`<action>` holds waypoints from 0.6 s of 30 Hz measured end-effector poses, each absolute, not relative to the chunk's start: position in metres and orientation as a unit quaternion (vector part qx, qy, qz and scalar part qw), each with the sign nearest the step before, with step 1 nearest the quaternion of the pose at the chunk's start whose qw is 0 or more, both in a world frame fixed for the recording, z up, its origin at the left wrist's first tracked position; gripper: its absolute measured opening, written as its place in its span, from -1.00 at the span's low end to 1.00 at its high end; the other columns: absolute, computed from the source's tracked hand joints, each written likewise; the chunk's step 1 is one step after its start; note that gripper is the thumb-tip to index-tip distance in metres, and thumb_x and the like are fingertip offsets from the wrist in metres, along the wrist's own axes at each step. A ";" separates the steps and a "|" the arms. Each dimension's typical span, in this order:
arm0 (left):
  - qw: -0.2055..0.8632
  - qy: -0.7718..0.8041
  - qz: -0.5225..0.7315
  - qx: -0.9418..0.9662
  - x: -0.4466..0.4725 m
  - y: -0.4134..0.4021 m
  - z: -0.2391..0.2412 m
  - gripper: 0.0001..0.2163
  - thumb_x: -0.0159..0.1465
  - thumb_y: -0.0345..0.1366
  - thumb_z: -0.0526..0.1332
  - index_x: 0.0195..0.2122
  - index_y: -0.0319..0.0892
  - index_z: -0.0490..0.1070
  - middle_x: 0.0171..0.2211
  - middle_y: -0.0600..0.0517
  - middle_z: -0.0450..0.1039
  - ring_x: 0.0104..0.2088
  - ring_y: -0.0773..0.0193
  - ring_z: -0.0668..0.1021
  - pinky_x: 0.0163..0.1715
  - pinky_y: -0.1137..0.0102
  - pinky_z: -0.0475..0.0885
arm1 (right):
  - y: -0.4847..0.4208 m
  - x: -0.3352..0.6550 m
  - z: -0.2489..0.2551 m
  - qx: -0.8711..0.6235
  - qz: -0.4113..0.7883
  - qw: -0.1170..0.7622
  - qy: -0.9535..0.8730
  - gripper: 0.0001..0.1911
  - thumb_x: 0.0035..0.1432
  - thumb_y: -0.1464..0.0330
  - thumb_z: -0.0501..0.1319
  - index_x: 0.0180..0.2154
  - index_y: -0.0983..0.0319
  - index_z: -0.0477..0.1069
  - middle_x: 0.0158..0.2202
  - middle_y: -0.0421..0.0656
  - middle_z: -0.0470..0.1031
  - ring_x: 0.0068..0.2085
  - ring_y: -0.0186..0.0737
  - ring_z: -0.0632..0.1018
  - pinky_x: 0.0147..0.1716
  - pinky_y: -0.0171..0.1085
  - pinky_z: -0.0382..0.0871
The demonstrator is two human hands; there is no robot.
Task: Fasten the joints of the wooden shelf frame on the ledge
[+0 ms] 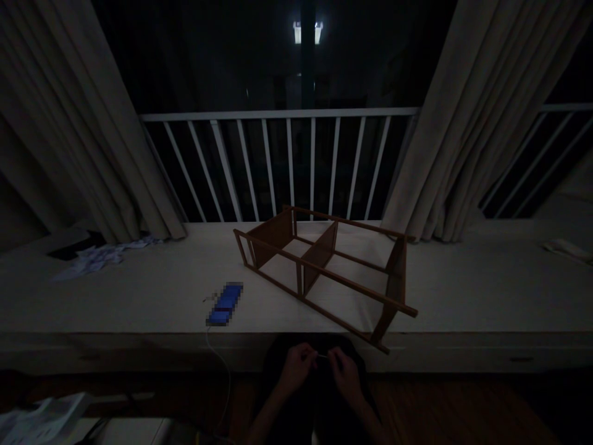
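Observation:
Over my lap, my left hand [300, 363] and my right hand [341, 366] face each other with fingers pinched. A short, thin, pale rod-like piece [323, 355] spans the gap between them, one end at each hand's fingertips. It is too small and dark to tell its kind. Just beyond my hands, a brown wooden shelf frame [319, 266] lies on its side on the white window ledge [185, 266]. Neither hand touches the frame.
A pixelated blue device [225, 304] lies on the ledge at left, with a white cable [227, 371] running down over the edge. Crumpled papers [97, 256] are farther left. Curtains [445, 154] and a white railing [287, 115] stand behind. A white object [50, 417] is at lower left.

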State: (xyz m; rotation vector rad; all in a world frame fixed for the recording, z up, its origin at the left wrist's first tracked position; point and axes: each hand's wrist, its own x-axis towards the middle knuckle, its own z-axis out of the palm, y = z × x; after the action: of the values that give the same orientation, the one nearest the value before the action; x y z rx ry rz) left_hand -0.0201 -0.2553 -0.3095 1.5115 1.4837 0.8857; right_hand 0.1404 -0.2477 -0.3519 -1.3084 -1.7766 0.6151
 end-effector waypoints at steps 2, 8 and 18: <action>0.386 0.576 0.328 0.642 -0.025 -0.253 -0.302 -0.69 0.19 -0.11 0.00 -0.43 -0.23 0.39 -0.53 0.02 0.43 -0.50 0.34 0.44 -0.47 0.48 0.27 | -0.246 0.141 -0.353 -0.525 0.239 0.423 -0.699 -0.61 0.20 0.14 -0.09 -0.43 0.23 0.35 -0.53 -0.18 0.42 -0.49 -0.31 0.43 -0.42 -0.38 0.27; 0.253 0.592 0.316 0.697 -0.082 -0.217 -0.271 -0.72 0.17 -0.15 0.03 -0.19 -0.13 0.39 -0.42 0.05 0.45 -0.44 0.34 0.44 -0.38 0.46 0.28 | -0.242 0.143 -0.356 -0.546 0.237 0.454 -0.663 -0.59 0.18 0.12 -0.07 -0.46 0.25 0.36 -0.52 -0.15 0.42 -0.48 -0.30 0.43 -0.44 -0.37 0.27; 0.054 0.758 0.422 0.495 -0.259 -0.139 -0.267 -0.74 0.15 -0.25 0.01 -0.20 -0.26 0.33 -0.33 -0.07 0.43 -0.34 0.25 0.45 -0.32 0.38 0.30 | -0.240 0.140 -0.359 -0.552 0.246 0.437 -0.666 -0.61 0.17 0.14 -0.03 -0.45 0.26 0.38 -0.51 -0.15 0.43 -0.49 -0.31 0.42 -0.46 -0.39 0.24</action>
State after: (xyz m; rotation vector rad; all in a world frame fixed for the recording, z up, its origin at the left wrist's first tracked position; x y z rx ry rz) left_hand -0.2595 -0.1391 -0.2667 1.5045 2.3016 1.2818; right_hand 0.1400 -0.2399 -0.3587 -1.3717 -1.6570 0.6111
